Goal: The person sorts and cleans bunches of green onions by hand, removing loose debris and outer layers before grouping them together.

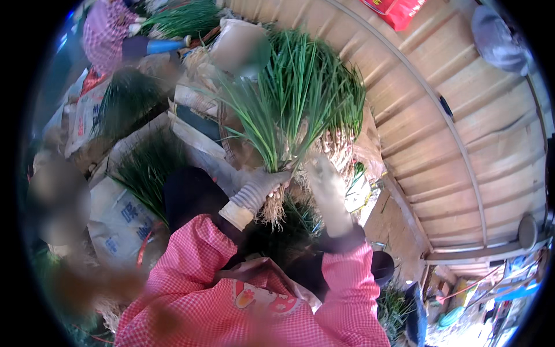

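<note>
My left hand [261, 186], in a pale glove with a striped grey cuff, is closed around a bunch of spring onions [267, 139]. Their green leaves fan upward, away from me. Pale, stringy roots [273, 213] hang below the fist. Just right of the bunch is my right hand [324, 176], in a light glove. It is blurred, so its fingers do not show clearly, nor whether they touch the leaves. Beyond both hands stands a large pile of spring onions [309, 78], leaves up, with its white root ends toward the right side.
White printed sacks [118, 217] lie to the left, with more dark green leaves [147, 173] on them. At the upper left a person in a checked sleeve [107, 32] is beside another green bunch [188, 18]. A ribbed tan wall [445, 156] curves along the right.
</note>
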A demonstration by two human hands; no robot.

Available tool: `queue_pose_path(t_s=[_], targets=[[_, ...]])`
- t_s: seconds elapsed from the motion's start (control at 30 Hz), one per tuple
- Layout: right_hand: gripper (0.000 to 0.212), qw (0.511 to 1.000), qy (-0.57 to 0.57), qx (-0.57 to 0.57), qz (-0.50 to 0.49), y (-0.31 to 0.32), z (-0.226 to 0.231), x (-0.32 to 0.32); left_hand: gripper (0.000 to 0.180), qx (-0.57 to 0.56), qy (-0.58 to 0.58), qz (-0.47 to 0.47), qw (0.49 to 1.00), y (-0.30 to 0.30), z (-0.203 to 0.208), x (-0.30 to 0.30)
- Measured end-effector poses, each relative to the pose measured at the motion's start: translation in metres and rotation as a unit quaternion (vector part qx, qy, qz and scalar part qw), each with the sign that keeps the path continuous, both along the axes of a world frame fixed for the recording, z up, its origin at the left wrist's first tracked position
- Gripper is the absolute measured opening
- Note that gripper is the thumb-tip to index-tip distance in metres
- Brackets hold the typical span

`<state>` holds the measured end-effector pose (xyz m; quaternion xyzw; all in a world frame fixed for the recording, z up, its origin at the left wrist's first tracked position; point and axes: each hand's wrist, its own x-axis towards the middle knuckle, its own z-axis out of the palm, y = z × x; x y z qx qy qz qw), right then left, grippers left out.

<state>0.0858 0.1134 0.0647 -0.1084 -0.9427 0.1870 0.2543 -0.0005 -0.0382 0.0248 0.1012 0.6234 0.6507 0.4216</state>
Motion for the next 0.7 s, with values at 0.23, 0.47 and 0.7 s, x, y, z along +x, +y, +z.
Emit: queue_pose_path(t_s=[0.23,0.47,0.7], targets=[[0.029,0.976,-0.197,-0.09,0.008,-0.016,0.033,-0.056,0.02,0.121,0.024,0.068,0.99,0.0,-0.007,-0.001],[0.021,0.693,0.195,-0.691,0.062,0.087,0.019,0.001,0.024,0.128,-0.051,0.037,0.99,-0.008,-0.003,0.001],[0.04,0.857,-0.51,-0.075,0.025,0.058,-0.075,0.048,0.027,0.23,-0.254,0.136,0.929,-0.002,0.014,0.008]])
